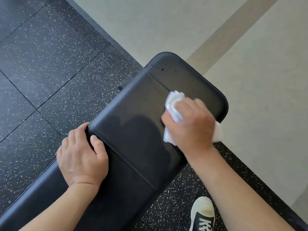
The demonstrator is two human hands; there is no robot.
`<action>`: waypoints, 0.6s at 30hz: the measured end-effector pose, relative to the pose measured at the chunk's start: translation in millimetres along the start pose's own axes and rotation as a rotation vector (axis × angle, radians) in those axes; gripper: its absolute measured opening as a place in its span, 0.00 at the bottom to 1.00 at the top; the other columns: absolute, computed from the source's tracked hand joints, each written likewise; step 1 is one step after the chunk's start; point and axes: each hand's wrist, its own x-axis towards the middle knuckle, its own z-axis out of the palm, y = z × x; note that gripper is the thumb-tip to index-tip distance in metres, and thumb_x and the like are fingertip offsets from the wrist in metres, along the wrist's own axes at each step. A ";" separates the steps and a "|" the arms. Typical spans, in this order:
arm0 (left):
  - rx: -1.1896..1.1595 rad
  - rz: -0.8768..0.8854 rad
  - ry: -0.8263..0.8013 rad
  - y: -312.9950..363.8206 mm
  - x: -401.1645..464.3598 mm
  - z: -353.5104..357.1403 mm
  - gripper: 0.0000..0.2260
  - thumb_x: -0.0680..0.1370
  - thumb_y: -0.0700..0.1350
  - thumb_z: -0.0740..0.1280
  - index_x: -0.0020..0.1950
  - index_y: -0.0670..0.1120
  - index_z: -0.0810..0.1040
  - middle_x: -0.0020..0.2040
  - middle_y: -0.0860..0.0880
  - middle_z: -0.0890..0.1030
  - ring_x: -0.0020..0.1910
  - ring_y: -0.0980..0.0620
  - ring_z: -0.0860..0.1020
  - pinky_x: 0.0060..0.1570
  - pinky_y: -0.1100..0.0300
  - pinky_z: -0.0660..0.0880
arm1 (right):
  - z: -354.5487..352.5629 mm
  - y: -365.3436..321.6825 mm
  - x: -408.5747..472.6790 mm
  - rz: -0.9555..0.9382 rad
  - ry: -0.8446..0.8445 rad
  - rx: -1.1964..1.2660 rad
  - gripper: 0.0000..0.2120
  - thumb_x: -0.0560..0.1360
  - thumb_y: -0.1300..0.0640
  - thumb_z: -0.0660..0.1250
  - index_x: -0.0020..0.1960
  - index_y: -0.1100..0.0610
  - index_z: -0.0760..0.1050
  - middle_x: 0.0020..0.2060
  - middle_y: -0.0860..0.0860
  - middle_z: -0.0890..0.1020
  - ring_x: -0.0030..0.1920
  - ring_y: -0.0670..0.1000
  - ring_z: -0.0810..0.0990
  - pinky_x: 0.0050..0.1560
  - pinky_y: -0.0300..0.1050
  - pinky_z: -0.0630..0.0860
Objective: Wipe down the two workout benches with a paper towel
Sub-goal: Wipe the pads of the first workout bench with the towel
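A black padded vinyl workout bench runs diagonally through the centre of the frame. The right hand grips a crumpled white paper towel, pressing it on the pad. The left hand clasps the bench's edge at lower left. Droplets remain on the far section at upper right, so wiping seems unfinished; no second bench is visible.

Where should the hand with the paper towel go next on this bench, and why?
Probably forward, onto the far pad. Droplets still speckle that section, while the pad nearer the person looks smooth. The right hand already holds the crumpled paper towel at the seam between them, and the left hand grips the bench edge, steadying it.
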 end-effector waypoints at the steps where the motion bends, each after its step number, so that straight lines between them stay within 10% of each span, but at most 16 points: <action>1: 0.000 -0.001 -0.001 0.4 -0.4 -0.3 0.23 0.80 0.52 0.52 0.70 0.44 0.73 0.61 0.39 0.79 0.60 0.35 0.74 0.62 0.38 0.68 | 10.1 -13.3 13.4 0.068 -0.014 0.045 0.15 0.71 0.58 0.73 0.32 0.57 0.69 0.30 0.55 0.73 0.33 0.56 0.64 0.34 0.50 0.62; 8: 0.008 -0.007 -0.011 3.3 -1.0 -1.7 0.25 0.80 0.54 0.50 0.71 0.44 0.73 0.64 0.38 0.78 0.62 0.34 0.73 0.64 0.37 0.67 | 54.4 -77.1 59.9 0.040 -0.135 0.123 0.10 0.66 0.56 0.78 0.36 0.57 0.76 0.34 0.53 0.79 0.34 0.58 0.73 0.32 0.47 0.60; 18: 0.010 -0.002 0.008 -0.4 0.7 -0.8 0.24 0.79 0.52 0.52 0.69 0.43 0.74 0.60 0.38 0.79 0.58 0.34 0.75 0.60 0.38 0.69 | -45.2 9.3 -64.4 -0.108 -0.227 0.074 0.14 0.78 0.56 0.70 0.36 0.56 0.72 0.33 0.50 0.70 0.35 0.53 0.63 0.33 0.50 0.68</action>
